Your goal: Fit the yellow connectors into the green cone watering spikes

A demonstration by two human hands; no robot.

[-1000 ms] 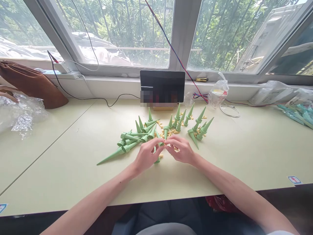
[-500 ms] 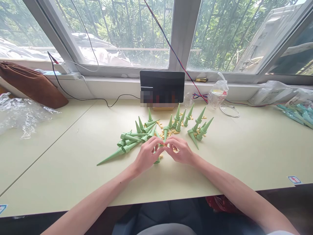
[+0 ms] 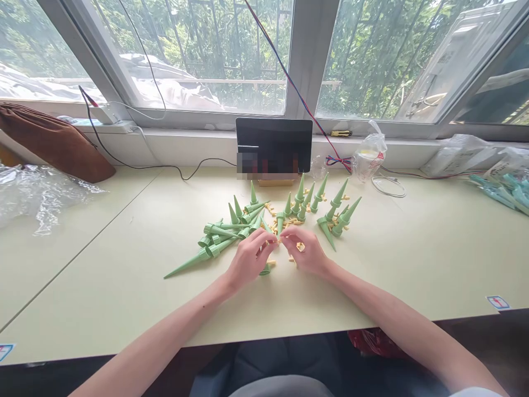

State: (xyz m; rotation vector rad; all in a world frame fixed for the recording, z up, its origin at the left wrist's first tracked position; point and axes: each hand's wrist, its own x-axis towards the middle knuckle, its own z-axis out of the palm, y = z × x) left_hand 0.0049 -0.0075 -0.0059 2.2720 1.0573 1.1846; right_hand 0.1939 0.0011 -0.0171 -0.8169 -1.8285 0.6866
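Note:
Just in front of the pile, my left hand (image 3: 253, 256) and my right hand (image 3: 305, 251) meet almost fingertip to fingertip. Both are closed in a pinch around a small yellow plastic valve (image 3: 278, 241), mostly hidden by the fingers. Hollow green plastic watering spikes (image 3: 187, 264) lie heaped to the left of my hands. Several more green spikes (image 3: 347, 216) stand point up beyond and to the right. Loose yellow valves (image 3: 293, 221) are scattered between the two groups. A green cap with a yellow valve in it (image 3: 265, 271) rests below my left hand.
A dark tablet (image 3: 274, 140) stands at the back by the window. Clear plastic wrap (image 3: 45, 193) and a brown pouch (image 3: 53, 143) lie at left. A bagged cup (image 3: 368, 160), a coiled white cable (image 3: 388, 187) and bagged blue-green parts (image 3: 502, 192) sit at right.
My fingertips have drawn slightly apart, with the right hand's grip shifting a little. The spikes on the table have stayed where they were.

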